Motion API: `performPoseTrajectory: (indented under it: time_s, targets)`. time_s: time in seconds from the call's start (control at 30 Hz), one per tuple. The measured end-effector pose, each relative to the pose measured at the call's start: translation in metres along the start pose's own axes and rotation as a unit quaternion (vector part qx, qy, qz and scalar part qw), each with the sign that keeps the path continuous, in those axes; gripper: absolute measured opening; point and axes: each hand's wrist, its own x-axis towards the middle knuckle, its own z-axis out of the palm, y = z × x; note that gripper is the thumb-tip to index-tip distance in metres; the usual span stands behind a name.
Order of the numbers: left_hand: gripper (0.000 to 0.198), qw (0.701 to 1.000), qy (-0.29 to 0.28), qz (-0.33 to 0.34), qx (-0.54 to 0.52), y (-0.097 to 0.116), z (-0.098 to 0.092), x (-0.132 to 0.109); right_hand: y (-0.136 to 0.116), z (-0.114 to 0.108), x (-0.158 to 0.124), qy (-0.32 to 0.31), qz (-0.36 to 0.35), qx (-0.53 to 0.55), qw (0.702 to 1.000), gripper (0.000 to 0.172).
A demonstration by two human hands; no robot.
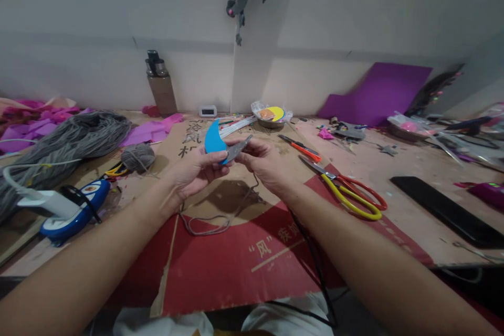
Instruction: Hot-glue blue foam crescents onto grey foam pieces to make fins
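Note:
A crescent cut from blue card [214,142] is up over the cardboard, its lower part covered in wound grey yarn [238,150]. My left hand [200,172] is closed on the crescent's lower edge, thumb on the front where the blue meets the grey. My right hand [262,163] has its fingers closed at the grey end, with a strand of yarn running down from it. That loose strand [208,232] loops on the red part of the cardboard sheet [212,273]. The right fingertips are partly hidden behind the crescent.
Right of my hands lie scissors with red and yellow handles [348,197] and an orange cutter [305,149]. A black flat case [444,210] is farther right. On the left are a grey yarn ball [137,157], a yarn skein [86,139] and a blue power strip [74,215].

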Motion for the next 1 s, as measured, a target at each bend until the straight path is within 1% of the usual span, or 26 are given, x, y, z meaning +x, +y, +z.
performPoseTrajectory:
  time_s: [0.1,0.17,0.2,0.27,0.3,0.33,0.37,0.4,0.43,0.47,0.5,0.53,0.57,0.6,0.67,0.8,0.83,0.87,0.93,0.97,1.0]
  targets:
    - [0.017,0.999,0.019,-0.026,-0.025,0.001,0.005,-0.003,0.002,-0.002,0.002,0.014,-0.02,-0.014,1.0,0.023]
    - [0.013,0.998,0.013,-0.051,-0.03,0.001,0.006,-0.003,0.003,-0.003,0.003,0.03,-0.018,-0.028,0.999,0.021]
    - [0.018,0.997,0.003,-0.067,-0.025,0.001,0.006,-0.003,0.003,-0.003,0.004,0.04,-0.012,-0.042,0.998,0.02]
    - [0.042,0.993,-0.02,-0.112,0.016,0.0,0.001,0.0,0.003,-0.004,0.004,0.064,0.001,-0.071,0.995,0.021]
    - [0.055,0.989,-0.02,-0.132,0.056,-0.001,-0.003,0.002,0.003,-0.005,0.004,0.073,0.006,-0.081,0.994,0.022]
    - [0.065,0.983,-0.005,-0.144,0.11,-0.002,-0.006,0.004,0.003,-0.006,0.004,0.076,0.012,-0.086,0.993,0.023]
    - [0.071,0.975,0.027,-0.137,0.171,-0.003,-0.01,0.006,0.003,-0.007,0.004,0.077,0.018,-0.088,0.993,0.024]
    - [0.072,0.965,0.072,-0.105,0.228,-0.003,-0.014,0.008,0.003,-0.007,0.004,0.075,0.024,-0.088,0.993,0.025]
    - [0.07,0.954,0.114,-0.053,0.274,-0.003,-0.017,0.01,0.003,-0.008,0.004,0.072,0.032,-0.088,0.993,0.026]
    - [0.066,0.942,0.141,0.012,0.305,-0.003,-0.02,0.011,0.003,-0.008,0.004,0.069,0.039,-0.092,0.993,0.026]
    - [0.06,0.931,0.147,0.077,0.325,-0.002,-0.021,0.011,0.003,-0.007,0.004,0.068,0.045,-0.1,0.992,0.026]
    - [0.054,0.922,0.136,0.134,0.337,0.0,-0.021,0.012,0.003,-0.006,0.004,0.068,0.049,-0.11,0.99,0.025]
    - [0.048,0.914,0.115,0.177,0.347,0.002,-0.02,0.011,0.003,-0.005,0.003,0.065,0.051,-0.123,0.989,0.024]
    - [0.043,0.906,0.096,0.203,0.359,0.004,-0.019,0.01,0.003,-0.004,0.003,0.062,0.052,-0.135,0.988,0.024]
    - [0.033,0.891,0.085,0.22,0.388,0.007,-0.015,0.008,0.002,-0.001,0.003,0.056,0.046,-0.157,0.985,0.024]
    - [0.024,0.87,0.101,0.211,0.435,0.006,-0.01,0.002,0.001,0.004,0.002,0.052,0.039,-0.188,0.98,0.024]
    - [0.022,0.855,0.107,0.226,0.454,0.005,-0.009,0.001,0.001,0.005,0.001,0.054,0.042,-0.193,0.979,0.024]
    - [0.021,0.834,0.113,0.251,0.477,0.004,-0.009,-0.001,0.002,0.007,0.001,0.057,0.047,-0.196,0.978,0.024]
    - [0.017,0.786,0.122,0.311,0.52,0.002,-0.008,-0.003,0.003,0.009,0.0,0.066,0.057,-0.195,0.977,0.021]
    - [0.016,0.771,0.127,0.331,0.529,0.002,-0.008,-0.004,0.004,0.01,-0.001,0.069,0.062,-0.19,0.977,0.021]
    - [0.015,0.772,0.131,0.337,0.523,0.001,-0.008,-0.003,0.005,0.011,-0.001,0.073,0.064,-0.181,0.979,0.02]
